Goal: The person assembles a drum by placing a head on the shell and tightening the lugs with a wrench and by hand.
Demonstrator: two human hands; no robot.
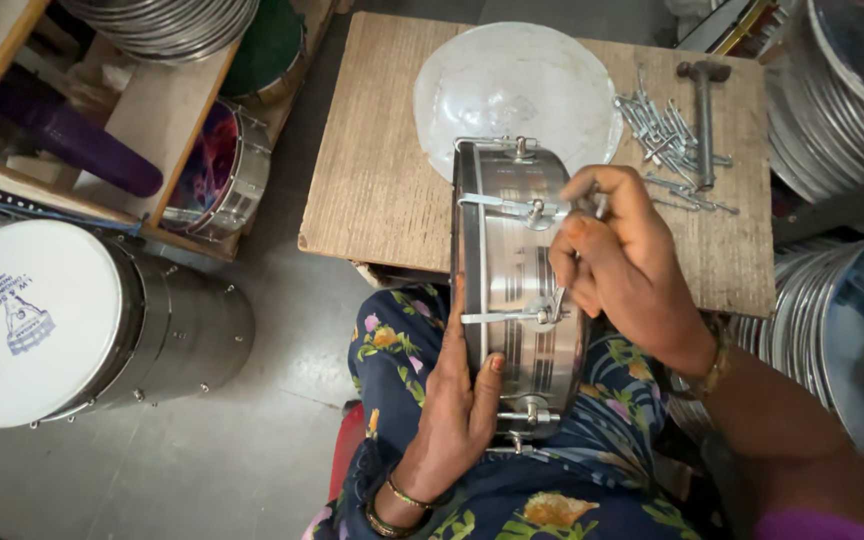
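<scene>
A shiny metal drum shell (517,270) stands on its edge across my lap and the front edge of a small wooden table (372,180). My left hand (462,410) presses flat against its near rim, thumb on the metal side. My right hand (622,265) pinches a small metal tuning piece at the shell's upper right, beside a tension rod and lug (532,210). More rods and lugs run along the shell's side.
A clear round drum skin (517,85) lies on the table behind the shell. A pile of metal bolts (667,135) and a hammer (704,115) lie at the table's right. A white-headed steel drum (72,320) stands on the floor at left. Stacked metal hoops (832,120) fill the right side.
</scene>
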